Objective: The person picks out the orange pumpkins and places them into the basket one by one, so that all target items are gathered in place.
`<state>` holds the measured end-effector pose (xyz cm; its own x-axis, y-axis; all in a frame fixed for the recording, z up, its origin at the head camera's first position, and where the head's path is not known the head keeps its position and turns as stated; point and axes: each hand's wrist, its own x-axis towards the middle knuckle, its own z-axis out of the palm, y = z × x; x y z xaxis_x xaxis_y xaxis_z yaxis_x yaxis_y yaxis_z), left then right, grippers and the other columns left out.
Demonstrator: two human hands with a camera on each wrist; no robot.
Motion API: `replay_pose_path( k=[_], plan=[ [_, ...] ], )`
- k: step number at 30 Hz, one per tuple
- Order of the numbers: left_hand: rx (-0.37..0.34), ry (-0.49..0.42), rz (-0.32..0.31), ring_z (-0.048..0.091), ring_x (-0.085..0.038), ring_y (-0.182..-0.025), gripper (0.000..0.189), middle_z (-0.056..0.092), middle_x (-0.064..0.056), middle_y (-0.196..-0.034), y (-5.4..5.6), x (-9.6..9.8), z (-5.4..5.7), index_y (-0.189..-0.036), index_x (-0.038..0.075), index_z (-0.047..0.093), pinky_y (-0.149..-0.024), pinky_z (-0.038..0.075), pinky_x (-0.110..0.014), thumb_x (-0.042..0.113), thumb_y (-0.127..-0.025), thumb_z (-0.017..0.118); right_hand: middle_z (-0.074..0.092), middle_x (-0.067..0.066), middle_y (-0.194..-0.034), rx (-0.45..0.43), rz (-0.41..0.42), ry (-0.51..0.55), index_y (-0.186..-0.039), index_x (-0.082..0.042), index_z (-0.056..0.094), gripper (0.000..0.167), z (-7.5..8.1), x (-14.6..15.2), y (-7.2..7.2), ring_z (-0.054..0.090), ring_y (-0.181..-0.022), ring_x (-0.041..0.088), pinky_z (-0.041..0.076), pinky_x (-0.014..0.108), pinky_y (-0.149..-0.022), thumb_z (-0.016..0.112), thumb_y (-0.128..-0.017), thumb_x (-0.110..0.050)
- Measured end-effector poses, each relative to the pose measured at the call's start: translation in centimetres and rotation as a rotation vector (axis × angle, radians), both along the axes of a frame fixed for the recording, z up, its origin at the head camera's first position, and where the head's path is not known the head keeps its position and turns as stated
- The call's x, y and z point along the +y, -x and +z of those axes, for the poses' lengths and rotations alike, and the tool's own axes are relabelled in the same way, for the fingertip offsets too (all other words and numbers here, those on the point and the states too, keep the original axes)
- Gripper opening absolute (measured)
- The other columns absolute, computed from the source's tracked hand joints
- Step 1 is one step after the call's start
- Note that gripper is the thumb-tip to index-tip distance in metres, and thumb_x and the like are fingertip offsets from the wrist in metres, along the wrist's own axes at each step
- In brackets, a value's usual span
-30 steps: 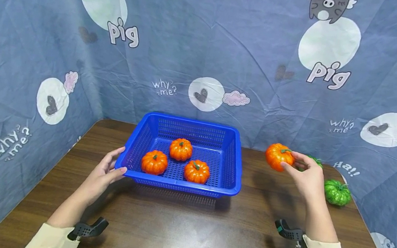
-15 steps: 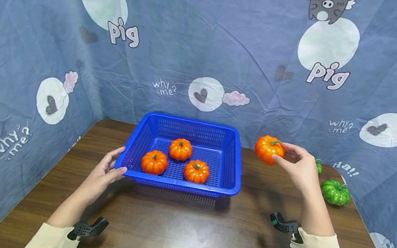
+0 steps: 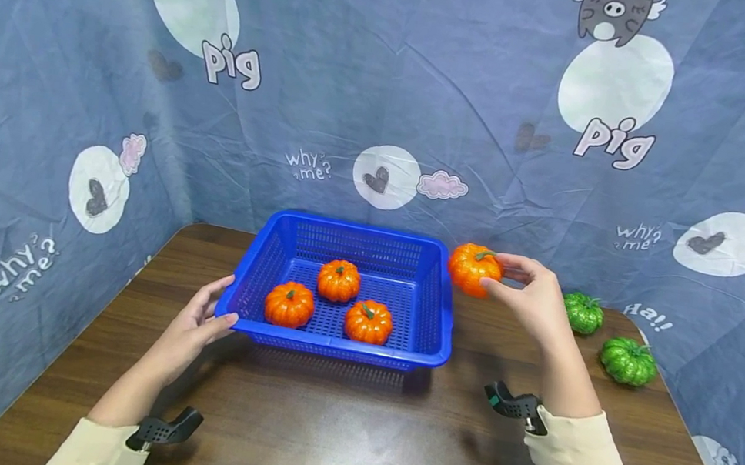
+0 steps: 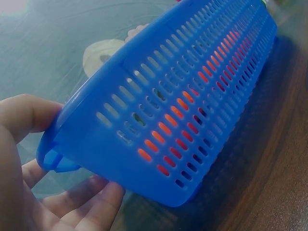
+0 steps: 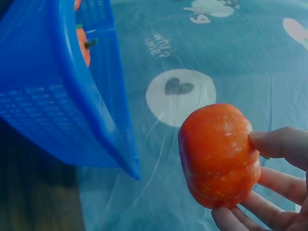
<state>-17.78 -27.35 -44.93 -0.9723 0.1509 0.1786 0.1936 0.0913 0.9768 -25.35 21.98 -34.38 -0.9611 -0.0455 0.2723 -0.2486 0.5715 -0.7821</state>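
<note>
A small orange pumpkin [image 3: 472,270] with a green stem is pinched between the thumb and fingers of my right hand [image 3: 531,291], raised at the basket's right rim in the head view. The right wrist view shows this pumpkin [image 5: 219,156] apart from the basket wall. My left hand [image 3: 197,323] grips the left front corner of the blue plastic basket [image 3: 331,342]; in the left wrist view its thumb lies on the rim [image 4: 72,108] and its fingers are underneath. Inside the basket sit three orange pumpkins, one at the left [image 3: 290,305], one behind [image 3: 339,281] and one at the right [image 3: 369,322].
Two green pumpkins, a rear one [image 3: 583,313] and a nearer one [image 3: 629,362], stand near the right edge of the wooden table [image 3: 320,428]. A blue printed cloth [image 3: 389,95] hangs behind and at both sides. Each wrist wears a black mount.
My right hand has carried the orange pumpkin leftward and slightly up, to the basket's right rim. The rear green pumpkin has come into fuller view. My left hand and the basket stayed still.
</note>
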Motion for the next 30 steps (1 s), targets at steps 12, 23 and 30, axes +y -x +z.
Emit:
replay_pose_path(
  k=[12, 23, 30],
  plan=[
    [-0.012, 0.028, 0.003, 0.059, 0.000, -0.112, 0.063, 0.031, -0.039, -0.148, 0.0, -0.1, 0.0, -0.157, 0.001, 0.017, -0.089, 0.050, -0.016, 0.011, -0.105, 0.051, 0.068, 0.021, -0.121, -0.042, 0.088, -0.002, -0.126, 0.000, 0.067, 0.047, 0.2, -2.3, 1.8, 0.066, -0.111, 0.034, 0.051, 0.019, -0.077, 0.081, -0.086, -0.021],
    [-0.014, 0.028, 0.002, 0.060, -0.001, -0.112, 0.063, 0.032, -0.041, -0.146, 0.1, -0.1, 0.1, -0.157, 0.000, 0.016, -0.089, 0.050, -0.016, 0.011, -0.105, 0.050, 0.070, 0.021, -0.114, -0.094, 0.172, -0.021, -0.123, 0.001, 0.067, 0.044, 0.1, -5.1, 3.9, 0.068, -0.103, 0.033, 0.056, 0.038, -0.083, 0.080, -0.085, -0.017],
    [-0.011, 0.009, 0.001, 0.060, -0.002, -0.111, 0.063, 0.032, -0.041, -0.146, 0.1, 0.0, 0.0, -0.156, -0.001, 0.016, -0.088, 0.051, -0.017, 0.008, -0.104, 0.051, 0.067, 0.024, -0.119, -0.149, 0.206, -0.009, -0.125, 0.005, 0.064, 0.047, -0.1, -6.4, 4.9, 0.066, -0.107, 0.036, 0.057, 0.043, -0.088, 0.079, -0.085, -0.015]
  ],
)
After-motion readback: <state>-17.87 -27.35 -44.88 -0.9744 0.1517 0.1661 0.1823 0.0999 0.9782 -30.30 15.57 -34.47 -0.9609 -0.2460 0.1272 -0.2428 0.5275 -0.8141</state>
